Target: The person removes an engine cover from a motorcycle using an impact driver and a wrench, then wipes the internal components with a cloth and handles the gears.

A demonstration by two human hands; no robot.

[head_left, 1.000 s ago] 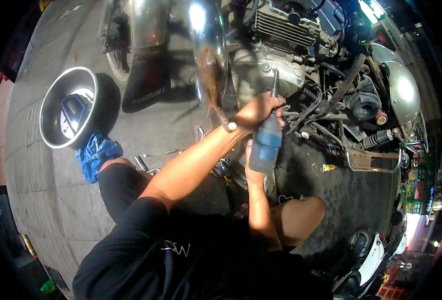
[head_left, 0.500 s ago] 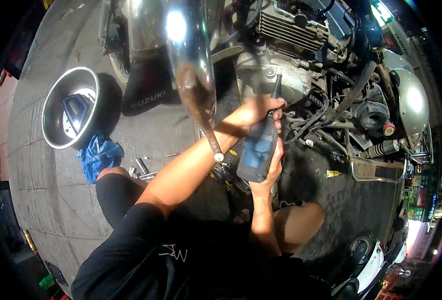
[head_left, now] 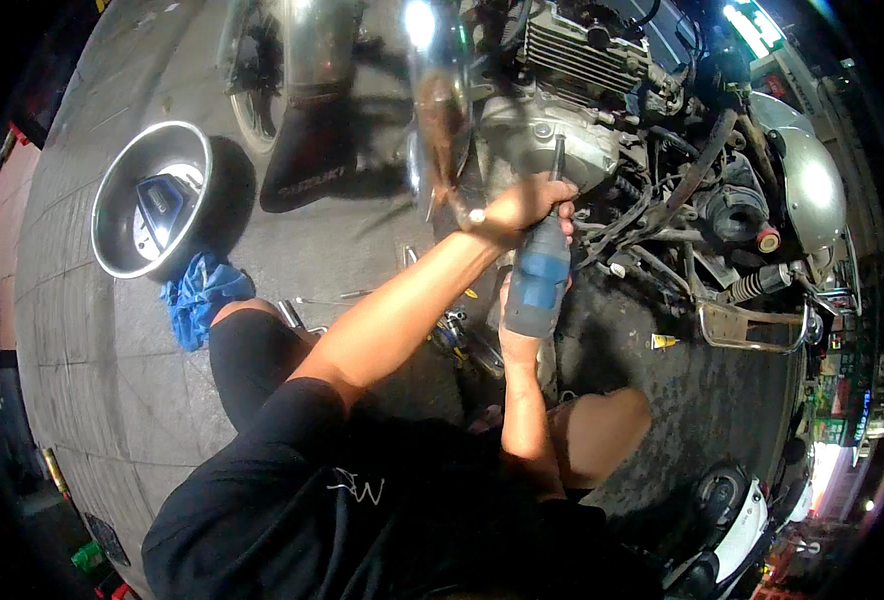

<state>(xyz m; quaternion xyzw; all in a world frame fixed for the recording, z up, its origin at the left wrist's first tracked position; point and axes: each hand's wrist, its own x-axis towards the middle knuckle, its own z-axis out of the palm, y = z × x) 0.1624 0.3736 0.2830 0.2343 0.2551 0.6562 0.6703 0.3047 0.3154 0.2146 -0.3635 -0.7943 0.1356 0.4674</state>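
Observation:
Both my hands are wrapped around a grey, bottle-shaped thing (head_left: 539, 285) with blue sides and a long, dark, tapering tip. My left hand (head_left: 530, 207) closes on its narrow front part. My right hand (head_left: 519, 345) grips the body from below and is partly hidden by it. The tip points away from me, towards the pale crankcase cover (head_left: 552, 128) of a motorcycle engine. From this angle I cannot tell whether the tip touches the cover. Beyond it are the finned engine cylinder (head_left: 572, 60) and, to the right, several hoses and cables.
A metal basin (head_left: 112, 255) at left holds a blue-and-black panel; a blue cloth (head_left: 202, 300) lies beside it. Loose tools (head_left: 452, 335) are scattered on the floor. A chrome motorcycle part (head_left: 432, 70) with a rusty end juts close over my left wrist. At right are a small yellow tube (head_left: 664, 341) and a shock absorber (head_left: 759, 284).
The view has shifted slightly. The bottle-shaped thing is now more upright in the picture, its base swung right, and my left wrist lies farther right. Both hands keep their grip.

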